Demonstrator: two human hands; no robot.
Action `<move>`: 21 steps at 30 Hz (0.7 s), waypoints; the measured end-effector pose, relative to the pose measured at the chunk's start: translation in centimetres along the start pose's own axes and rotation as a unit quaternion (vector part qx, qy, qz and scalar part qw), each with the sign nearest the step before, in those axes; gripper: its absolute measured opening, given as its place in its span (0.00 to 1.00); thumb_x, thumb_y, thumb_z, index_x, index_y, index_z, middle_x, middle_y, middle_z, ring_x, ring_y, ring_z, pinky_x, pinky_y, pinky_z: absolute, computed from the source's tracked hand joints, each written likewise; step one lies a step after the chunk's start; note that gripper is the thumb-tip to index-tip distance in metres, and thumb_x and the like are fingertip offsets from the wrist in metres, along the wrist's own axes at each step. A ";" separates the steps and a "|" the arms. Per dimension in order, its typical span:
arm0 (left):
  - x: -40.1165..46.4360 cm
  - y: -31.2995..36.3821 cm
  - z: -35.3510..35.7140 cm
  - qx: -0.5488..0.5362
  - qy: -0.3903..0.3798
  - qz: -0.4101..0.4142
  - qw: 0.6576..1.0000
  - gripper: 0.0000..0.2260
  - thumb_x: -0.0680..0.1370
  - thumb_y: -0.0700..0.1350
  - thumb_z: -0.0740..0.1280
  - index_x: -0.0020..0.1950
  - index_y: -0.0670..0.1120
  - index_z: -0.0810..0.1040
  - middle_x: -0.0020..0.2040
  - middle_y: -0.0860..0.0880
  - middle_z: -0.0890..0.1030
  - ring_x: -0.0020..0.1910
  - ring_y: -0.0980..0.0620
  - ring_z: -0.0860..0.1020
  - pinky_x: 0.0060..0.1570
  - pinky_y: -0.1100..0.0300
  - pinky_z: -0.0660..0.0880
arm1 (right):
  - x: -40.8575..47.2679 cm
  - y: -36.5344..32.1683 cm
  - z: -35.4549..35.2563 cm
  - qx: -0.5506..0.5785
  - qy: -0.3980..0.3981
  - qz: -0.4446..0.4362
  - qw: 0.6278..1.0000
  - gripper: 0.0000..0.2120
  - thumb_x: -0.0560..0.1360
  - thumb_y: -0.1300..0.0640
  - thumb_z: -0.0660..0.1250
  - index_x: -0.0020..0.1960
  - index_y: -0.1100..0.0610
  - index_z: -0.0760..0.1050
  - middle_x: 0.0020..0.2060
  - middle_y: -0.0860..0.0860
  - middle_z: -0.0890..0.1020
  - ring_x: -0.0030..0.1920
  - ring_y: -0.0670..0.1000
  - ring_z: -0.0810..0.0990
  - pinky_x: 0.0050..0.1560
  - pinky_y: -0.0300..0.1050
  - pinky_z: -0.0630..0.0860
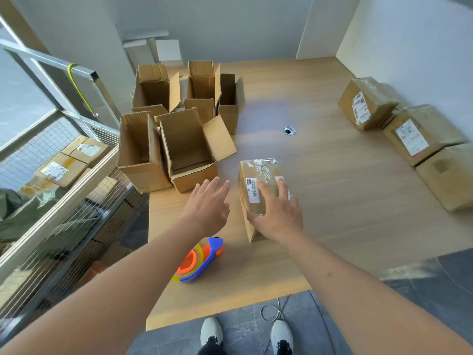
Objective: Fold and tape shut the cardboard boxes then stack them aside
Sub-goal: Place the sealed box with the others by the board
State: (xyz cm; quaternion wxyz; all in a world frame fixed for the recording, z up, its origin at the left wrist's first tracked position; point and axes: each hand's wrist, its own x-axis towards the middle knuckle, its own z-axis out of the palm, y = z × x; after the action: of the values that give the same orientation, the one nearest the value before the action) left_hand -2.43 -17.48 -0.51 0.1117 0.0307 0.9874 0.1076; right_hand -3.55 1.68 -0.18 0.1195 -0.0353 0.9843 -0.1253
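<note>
A small taped-shut cardboard box with a barcode label stands on the wooden table in front of me. My right hand lies on its top with the fingers spread flat. My left hand hovers open just left of the box, fingers straight, touching nothing. A blue and orange tape dispenser lies on the table near the front edge, under my left forearm. Several open, unfolded boxes stand in a cluster at the left of the table. Taped boxes are grouped at the right edge.
A round cable hole sits mid-table. A wire-mesh cage with more parcels runs along the left. White walls close the back and right. My two shoes stand on the grey floor below the table's front edge.
</note>
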 end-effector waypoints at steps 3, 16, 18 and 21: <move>-0.5 1.5 -2.6 0.012 -0.003 0.033 0.999 0.28 0.86 0.53 0.57 0.84 0.51 0.53 0.83 0.44 0.55 0.82 0.40 0.53 0.81 0.44 0.52 | -1.7 0.0 -2.8 0.007 0.020 0.018 1.000 0.40 0.71 0.31 0.66 0.79 0.35 0.54 0.82 0.52 0.48 0.68 0.66 0.69 0.70 0.57 0.67; -2.8 13.1 -12.9 0.037 0.076 0.127 0.988 0.22 0.86 0.52 0.58 0.78 0.45 0.65 0.75 0.45 0.70 0.75 0.44 0.67 0.75 0.47 0.62 | -8.0 5.7 -16.3 0.006 0.104 0.060 0.993 0.42 0.70 0.29 0.67 0.79 0.37 0.55 0.80 0.53 0.53 0.69 0.65 0.69 0.69 0.57 0.67; -2.9 15.6 -13.4 0.041 0.089 0.127 0.987 0.23 0.85 0.53 0.58 0.79 0.46 0.65 0.77 0.46 0.69 0.76 0.43 0.66 0.76 0.45 0.62 | -9.0 7.4 -17.8 0.005 0.116 0.054 0.992 0.42 0.70 0.28 0.66 0.80 0.37 0.55 0.80 0.53 0.54 0.69 0.65 0.70 0.69 0.58 0.68; -3.1 19.7 -13.6 0.043 0.102 0.135 0.985 0.25 0.86 0.53 0.58 0.81 0.46 0.61 0.80 0.46 0.64 0.79 0.44 0.63 0.77 0.45 0.59 | -10.4 10.6 -19.9 -0.001 0.126 0.048 0.991 0.42 0.71 0.28 0.66 0.80 0.37 0.55 0.80 0.53 0.55 0.70 0.65 0.69 0.68 0.58 0.69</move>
State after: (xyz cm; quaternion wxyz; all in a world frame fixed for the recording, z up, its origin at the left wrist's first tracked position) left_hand -1.79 -1.36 17.43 -0.0062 0.1578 0.9841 0.0818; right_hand 1.28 17.66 18.19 0.0006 0.0278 0.9921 -0.1223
